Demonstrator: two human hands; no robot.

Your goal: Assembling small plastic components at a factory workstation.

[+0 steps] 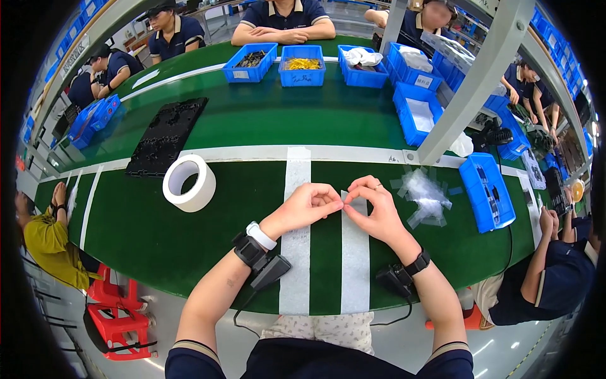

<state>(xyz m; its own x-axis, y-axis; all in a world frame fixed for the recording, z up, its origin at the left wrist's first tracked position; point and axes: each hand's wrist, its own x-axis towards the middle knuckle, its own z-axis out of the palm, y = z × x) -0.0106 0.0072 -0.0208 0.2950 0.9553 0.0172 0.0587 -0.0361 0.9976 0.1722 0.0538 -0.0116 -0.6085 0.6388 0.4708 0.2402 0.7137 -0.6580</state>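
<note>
My left hand [307, 207] and my right hand [380, 218] meet over the green table, fingertips pinched and touching. Whatever lies between them is too small to make out. Beneath them, two pale strips [295, 278] run toward the table's near edge. To the right is a crumpled heap of clear film or tape pieces [423, 192]. A white tape roll [206, 192] rests on the table to the left. Each wrist wears a black strap with a cabled black box; the left also has a white band.
A black molded tray [167, 134] lies beyond the tape roll. Near the right post [476, 82] stands a blue bin [499, 215]. Several blue bins [302, 79] line the far side. People sit around the table, one close on my right [555, 278]. Red stools [117, 322] stand at lower left.
</note>
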